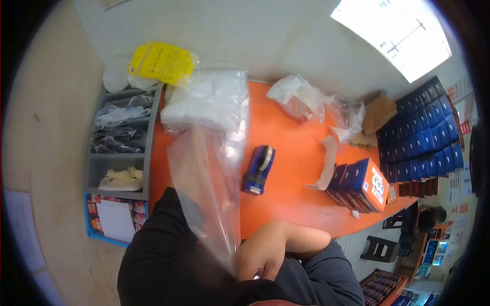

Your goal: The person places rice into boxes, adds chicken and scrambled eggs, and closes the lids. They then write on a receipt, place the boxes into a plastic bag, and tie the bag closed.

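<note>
The clear plastic bag [204, 173] stands up in front of your chest. Its lower end is gathered at your right hand [263, 252] and its upper end rises over the near edge of the orange counter [296, 153]. Your right hand is closed, with the fingers curled and pinching the film at the bottom. Your left sleeve [163, 245] runs up behind the bag. The left hand is hidden by the film, so I cannot tell whether it is apart or clamped.

The bag looks very light, limp and slick. It will likely fold, cling and slide between your fingers, so a pinch on a doubled edge or a corner should hold better than a flat grip on a single layer.

Just beyond the bag's top lies a wrapped stack of white bags [209, 99], with a yellow packet [161, 62] above it. To the left is a grey compartment tray [148, 153]. To the right of the bag, a blue tape dispenser [259, 170] sits on the counter. Farther out are a curled paper strip [329, 160], orange-and-blue boxes [360, 186], a crumpled clear wrapper [298, 97] and a bank of dark blue boxes [418, 132].
</note>
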`<state>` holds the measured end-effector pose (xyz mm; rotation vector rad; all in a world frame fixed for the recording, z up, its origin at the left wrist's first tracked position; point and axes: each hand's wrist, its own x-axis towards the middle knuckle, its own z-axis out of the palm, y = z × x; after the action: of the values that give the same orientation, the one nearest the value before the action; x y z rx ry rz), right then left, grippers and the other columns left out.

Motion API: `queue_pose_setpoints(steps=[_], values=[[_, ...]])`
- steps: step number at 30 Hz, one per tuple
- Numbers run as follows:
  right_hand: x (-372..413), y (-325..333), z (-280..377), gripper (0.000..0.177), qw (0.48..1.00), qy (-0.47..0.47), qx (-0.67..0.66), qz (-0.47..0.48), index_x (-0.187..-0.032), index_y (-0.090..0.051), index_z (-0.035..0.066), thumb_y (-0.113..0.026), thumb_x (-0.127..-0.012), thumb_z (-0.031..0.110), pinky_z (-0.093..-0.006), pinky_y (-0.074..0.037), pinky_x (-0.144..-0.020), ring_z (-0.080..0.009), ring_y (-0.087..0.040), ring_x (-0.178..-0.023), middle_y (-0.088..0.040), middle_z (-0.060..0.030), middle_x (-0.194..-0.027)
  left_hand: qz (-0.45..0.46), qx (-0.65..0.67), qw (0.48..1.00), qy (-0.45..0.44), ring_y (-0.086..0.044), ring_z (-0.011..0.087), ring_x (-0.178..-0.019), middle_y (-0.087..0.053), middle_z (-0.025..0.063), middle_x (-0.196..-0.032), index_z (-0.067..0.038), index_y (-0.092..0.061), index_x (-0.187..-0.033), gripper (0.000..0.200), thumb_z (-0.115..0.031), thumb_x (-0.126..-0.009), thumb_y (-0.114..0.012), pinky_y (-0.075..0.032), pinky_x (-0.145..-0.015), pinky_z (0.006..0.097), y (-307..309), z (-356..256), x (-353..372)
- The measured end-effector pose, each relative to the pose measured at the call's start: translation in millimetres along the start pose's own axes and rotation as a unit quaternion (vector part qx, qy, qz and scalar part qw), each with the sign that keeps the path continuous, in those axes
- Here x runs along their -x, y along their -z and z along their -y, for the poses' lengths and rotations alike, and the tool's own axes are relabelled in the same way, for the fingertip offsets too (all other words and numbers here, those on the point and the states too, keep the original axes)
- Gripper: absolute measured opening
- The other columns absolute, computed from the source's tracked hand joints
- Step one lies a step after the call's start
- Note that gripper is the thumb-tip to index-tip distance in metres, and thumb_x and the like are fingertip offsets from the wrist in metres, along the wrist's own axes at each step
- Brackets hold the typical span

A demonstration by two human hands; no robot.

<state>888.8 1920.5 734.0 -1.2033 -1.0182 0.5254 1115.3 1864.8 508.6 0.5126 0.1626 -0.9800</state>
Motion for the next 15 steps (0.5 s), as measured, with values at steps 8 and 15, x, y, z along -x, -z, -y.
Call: queue_pose_setpoints(steps=[8,15], values=[[51.5,-94.4,69.3,0.021,0.881,0.165,-0.021,-0.443,-0.088,-0.050,0.003,-0.055,-0.090,0.023,-0.0350,-0.046,-0.071,-0.0216,-0.057,-0.083,-0.056,-0.0094,-0.084,0.256,-0.124,0.955,0.082,-0.049,0.0268,-0.112,-0.049,0.0176,-0.124,-0.001,-0.032,-0.134,0.072,-0.053,-0.085,-0.047,-0.037,-0.097,0.0387,-34.9,-41.3,208.1],[91.4,-207.1,72.6,0.020,0.691,0.070,-0.081,-0.714,-0.097,-0.047,0.007,-0.048,-0.093,0.027,-0.0297,-0.051,-0.058,-0.0157,-0.062,-0.077,-0.057,-0.0067,-0.082,0.511,-0.574,0.623,0.149,-0.059,0.0200,-0.090,-0.061,0.0115,-0.096,-0.002,-0.046,-0.123,0.057,-0.039,-0.082,-0.059,-0.044,-0.085,0.0332,-183.7,26.5,362.4]])
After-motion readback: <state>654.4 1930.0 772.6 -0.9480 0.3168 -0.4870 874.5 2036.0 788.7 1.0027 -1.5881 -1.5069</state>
